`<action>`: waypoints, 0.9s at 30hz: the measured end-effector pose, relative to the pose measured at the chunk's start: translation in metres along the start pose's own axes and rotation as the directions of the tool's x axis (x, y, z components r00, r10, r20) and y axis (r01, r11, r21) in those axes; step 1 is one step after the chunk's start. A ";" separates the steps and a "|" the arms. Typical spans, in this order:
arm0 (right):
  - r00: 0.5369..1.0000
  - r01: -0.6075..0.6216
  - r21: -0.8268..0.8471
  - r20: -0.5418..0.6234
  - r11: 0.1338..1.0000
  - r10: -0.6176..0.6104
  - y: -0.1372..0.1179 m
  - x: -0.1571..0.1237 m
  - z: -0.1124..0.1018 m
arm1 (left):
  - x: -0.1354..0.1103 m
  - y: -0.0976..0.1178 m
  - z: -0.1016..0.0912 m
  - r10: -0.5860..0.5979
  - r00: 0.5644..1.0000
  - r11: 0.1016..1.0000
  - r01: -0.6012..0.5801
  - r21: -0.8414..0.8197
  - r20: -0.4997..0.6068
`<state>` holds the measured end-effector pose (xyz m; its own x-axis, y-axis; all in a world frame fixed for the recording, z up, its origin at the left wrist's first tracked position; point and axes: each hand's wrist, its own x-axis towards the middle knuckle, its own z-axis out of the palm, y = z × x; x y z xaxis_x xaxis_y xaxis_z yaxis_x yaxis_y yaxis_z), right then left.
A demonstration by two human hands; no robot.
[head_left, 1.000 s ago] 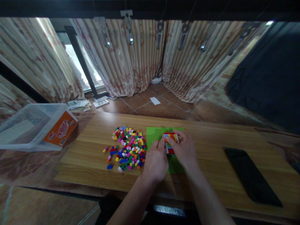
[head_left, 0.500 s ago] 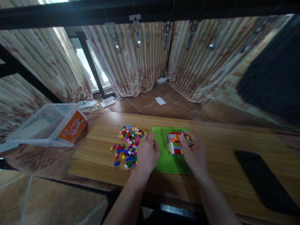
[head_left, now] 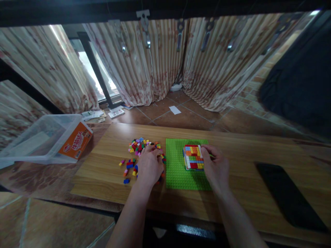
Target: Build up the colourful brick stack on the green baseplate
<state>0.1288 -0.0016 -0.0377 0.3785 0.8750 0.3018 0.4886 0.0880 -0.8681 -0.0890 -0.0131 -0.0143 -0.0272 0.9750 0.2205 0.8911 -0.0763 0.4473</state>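
Observation:
A green studded baseplate (head_left: 178,168) lies on the wooden table (head_left: 245,151). On it stands a square block of many-coloured small bricks (head_left: 193,156). My right hand (head_left: 216,167) rests against the block's right side, fingers curled onto its edge. My left hand (head_left: 149,165) lies palm down over the pile of loose coloured bricks (head_left: 137,147) left of the plate, fingers bent down into them. What its fingertips hold is hidden.
A black phone (head_left: 287,196) lies flat on the table at the right. A clear plastic box (head_left: 41,137) with an orange label stands on the floor at the left. Curtains (head_left: 155,65) hang behind, papers lie on the tiled floor.
My left hand has left the brick block and moved left onto the loose pile. My right hand has stayed at the block's right side, which now shows uncovered.

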 end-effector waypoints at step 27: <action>0.811 0.533 0.046 0.255 0.845 -0.526 -0.025 -0.017 -0.004 | -0.006 0.039 0.002 0.267 0.962 0.815 -0.198 -0.545 0.049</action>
<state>0.1129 -0.0203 -0.0192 -0.1504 0.7851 0.6008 0.5784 0.5627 -0.5906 -0.0530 -0.0213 0.0003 0.2340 0.9282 0.2895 0.4843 -0.3694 0.7931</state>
